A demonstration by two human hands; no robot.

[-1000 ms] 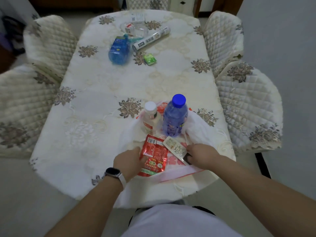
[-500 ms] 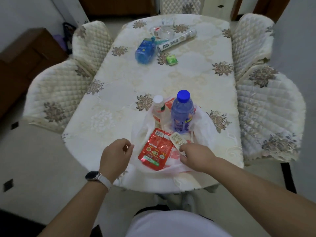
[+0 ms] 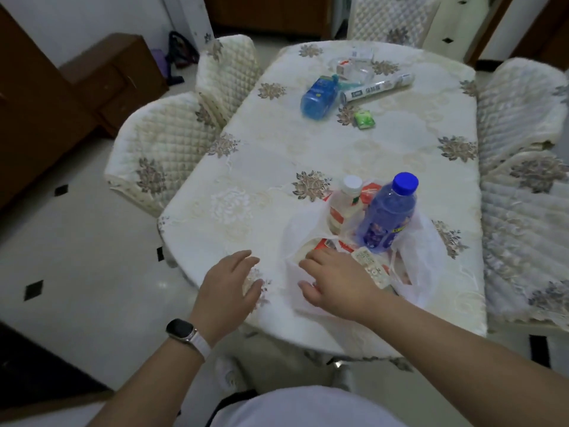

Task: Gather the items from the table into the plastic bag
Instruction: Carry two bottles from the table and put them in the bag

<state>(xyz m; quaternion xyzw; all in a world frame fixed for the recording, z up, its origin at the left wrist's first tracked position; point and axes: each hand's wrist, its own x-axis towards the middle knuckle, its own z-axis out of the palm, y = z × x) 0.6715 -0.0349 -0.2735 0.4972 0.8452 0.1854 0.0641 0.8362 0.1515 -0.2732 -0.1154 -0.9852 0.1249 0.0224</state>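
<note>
A thin white plastic bag [image 3: 416,243] lies open on the near right part of the table [image 3: 277,186]. In it stand a blue-capped water bottle [image 3: 388,211] and a smaller white-capped bottle [image 3: 345,204]. A red packet [image 3: 327,243] shows only as a corner under the bag film, beside a white printed pack [image 3: 371,267]. My right hand [image 3: 337,280] rests on the bag's left side with fingers spread, covering most of the packet. My left hand [image 3: 229,285] hovers open at the table's near edge, left of the bag, touching nothing.
At the far end lie a blue bottle on its side [image 3: 317,97], a long white roll [image 3: 378,87], a small green packet [image 3: 364,119] and a clear container [image 3: 351,67]. Quilted chairs [image 3: 160,149] stand on both sides. A brown cabinet [image 3: 101,78] is at left.
My left hand let go of the red packet and drew back to the left. My right hand slid left over the packet, which is now mostly covered by hand and bag film.
</note>
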